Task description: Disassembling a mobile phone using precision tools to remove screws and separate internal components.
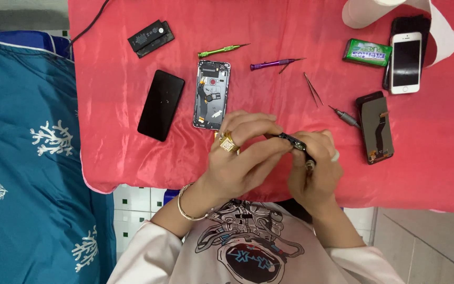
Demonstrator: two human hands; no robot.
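Your left hand (240, 158) and right hand (315, 168) meet over the near edge of the red cloth (122, 147), and both pinch the same small black phone part (292, 141). Your left thumb and fingers are pressed together on its left end; your right fingers close around its right end, where a short round stub pokes out below your grip. Whether that stub belongs to the part or to a tool, you cannot tell from here. A gold ring (227, 142) sits on your left hand and a bangle (183, 206) on that wrist.

Just beyond your left knuckles lies the opened phone body (212, 94), its insides showing, and to the left of that a black screen panel (161, 104). Farther out from the grip lie a green screwdriver (222, 50) and a purple screwdriver (274, 64). Beyond your right hand are tweezers (313, 89) and a small grey driver (344, 117). To the right of your right hand lies a phone screen with a flex cable (377, 129). Well off to the far right rests a white phone (406, 62).
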